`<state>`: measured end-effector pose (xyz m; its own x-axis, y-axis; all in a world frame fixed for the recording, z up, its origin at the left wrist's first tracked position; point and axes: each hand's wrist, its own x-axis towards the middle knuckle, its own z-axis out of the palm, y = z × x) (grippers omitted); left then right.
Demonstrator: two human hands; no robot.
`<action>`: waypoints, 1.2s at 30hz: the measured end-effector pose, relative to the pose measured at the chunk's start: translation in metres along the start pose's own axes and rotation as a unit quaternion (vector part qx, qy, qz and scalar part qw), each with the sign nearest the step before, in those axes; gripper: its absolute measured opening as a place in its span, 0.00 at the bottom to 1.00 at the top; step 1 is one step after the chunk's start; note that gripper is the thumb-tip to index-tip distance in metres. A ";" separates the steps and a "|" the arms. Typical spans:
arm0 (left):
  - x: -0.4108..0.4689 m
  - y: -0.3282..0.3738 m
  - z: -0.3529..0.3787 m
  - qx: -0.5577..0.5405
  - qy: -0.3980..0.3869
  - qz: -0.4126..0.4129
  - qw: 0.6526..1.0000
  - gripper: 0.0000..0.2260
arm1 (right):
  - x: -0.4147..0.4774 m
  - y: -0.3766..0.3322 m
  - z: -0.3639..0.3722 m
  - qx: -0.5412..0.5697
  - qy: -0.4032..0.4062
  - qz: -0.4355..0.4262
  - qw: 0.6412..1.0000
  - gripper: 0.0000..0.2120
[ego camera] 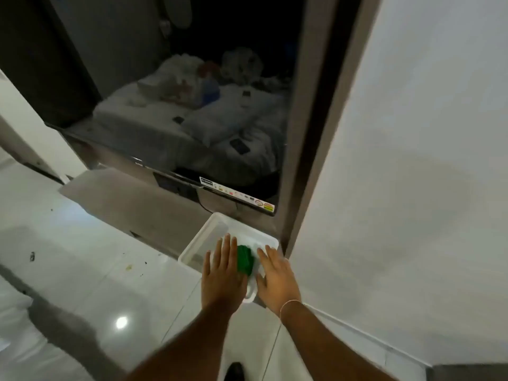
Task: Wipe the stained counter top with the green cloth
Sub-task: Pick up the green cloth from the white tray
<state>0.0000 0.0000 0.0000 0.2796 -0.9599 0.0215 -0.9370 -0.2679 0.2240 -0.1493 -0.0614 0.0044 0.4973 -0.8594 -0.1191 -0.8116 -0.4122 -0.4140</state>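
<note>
The green cloth (244, 259) lies bunched inside a white plastic tub (198, 240) that sits on the tiled floor beside the wall. My left hand (223, 273) hovers flat over the tub's near left side with its fingers apart, its edge right beside the cloth. My right hand (276, 280) is spread over the tub's near right corner, just right of the cloth. Neither hand grips the cloth. A low grey counter top (123, 196) runs beneath a television, up and to the left of the tub. I cannot make out stains on it.
The dark television screen (192, 127) stands on the counter and reflects a bed. A white wall (398, 188) rises on the right. The glossy white floor tiles (82, 257) carry small specks and a yellowish spot (128, 267). A dark shoe tip (234, 371) shows at the bottom.
</note>
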 end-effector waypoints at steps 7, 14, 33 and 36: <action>0.014 -0.084 0.041 -0.001 -0.048 -0.055 0.997 0.34 | 0.081 -0.019 0.083 -0.022 -0.187 0.020 0.982 0.36; 0.025 -0.115 0.057 -0.011 -0.072 -0.075 0.995 0.34 | 0.123 -0.014 0.115 -0.131 -0.246 -0.061 0.958 0.46; 0.017 0.059 0.022 -0.144 -0.141 0.141 0.969 0.34 | 0.018 0.045 -0.014 0.050 -0.016 0.095 0.994 0.32; -0.001 0.127 0.031 -0.137 -0.218 0.276 0.926 0.38 | -0.064 0.098 -0.035 0.126 0.088 0.191 0.970 0.29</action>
<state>-0.1259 -0.0355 -0.0015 -0.3944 -0.9019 -0.1760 -0.8067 0.2480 0.5363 -0.2718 -0.0578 0.0031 0.0978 -0.9823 -0.1600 -0.8146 0.0134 -0.5798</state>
